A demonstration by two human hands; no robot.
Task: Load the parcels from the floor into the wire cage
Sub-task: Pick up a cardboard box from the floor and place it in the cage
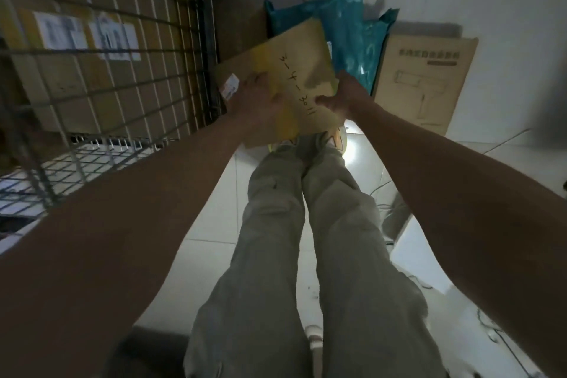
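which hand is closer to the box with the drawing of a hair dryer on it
Right. The right hand grips the brown parcel on its edge facing the printed box, just beside it. The left hand holds the parcel's opposite side, toward the wire cage.

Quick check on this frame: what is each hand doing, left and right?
Left hand: closed on the left edge of the flat brown cardboard parcel with yellow tape.
Right hand: closed on the same parcel's right edge.

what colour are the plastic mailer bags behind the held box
Teal green mailer bags, clearest in the head view.
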